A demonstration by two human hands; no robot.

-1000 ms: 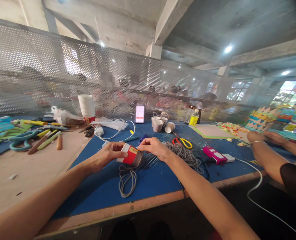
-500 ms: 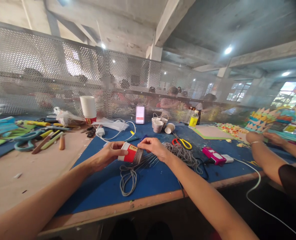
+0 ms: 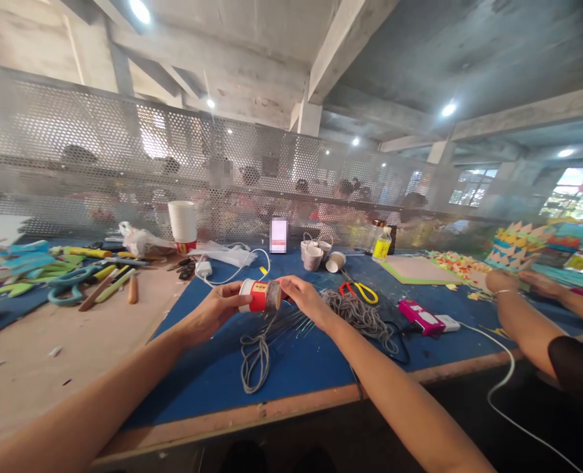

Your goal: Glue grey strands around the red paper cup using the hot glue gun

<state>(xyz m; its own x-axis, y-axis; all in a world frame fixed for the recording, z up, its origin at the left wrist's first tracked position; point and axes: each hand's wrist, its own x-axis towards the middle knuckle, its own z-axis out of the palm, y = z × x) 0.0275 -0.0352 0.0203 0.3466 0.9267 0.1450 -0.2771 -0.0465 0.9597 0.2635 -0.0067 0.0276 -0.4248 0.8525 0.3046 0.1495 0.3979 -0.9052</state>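
- Left grip (image 3: 217,309) clasps a red paper cup (image 3: 256,295) by its white-rimmed end, holding it on its side in the air above the bench (image 3: 291,374).
- Right grip (image 3: 303,299) is closed on the cup's other end, fingertips pinching grey cord (image 3: 273,296) against it.
- Done so far, as I judge it: only a narrow band at that end is wound with cord, and most of the red wall is bare.
- Slack cord hangs from the cup to loops (image 3: 254,355) on the bench; a bigger tangle (image 3: 365,316) lies just right of the right grip.
- Writing: yellow marks sit on the cup's red wall, too small to read.
- Farther back stand small cups (image 3: 313,253) that look cord-covered, a stack of white cups (image 3: 181,222) and a phone (image 3: 278,235) whose screen is blurred.
- A bottle (image 3: 382,247) has a yellow label that is not legible; scissors (image 3: 359,290) and a pink device (image 3: 419,315) show no readable brand.
- A co-worker's hand (image 3: 501,281) rests at the far right.
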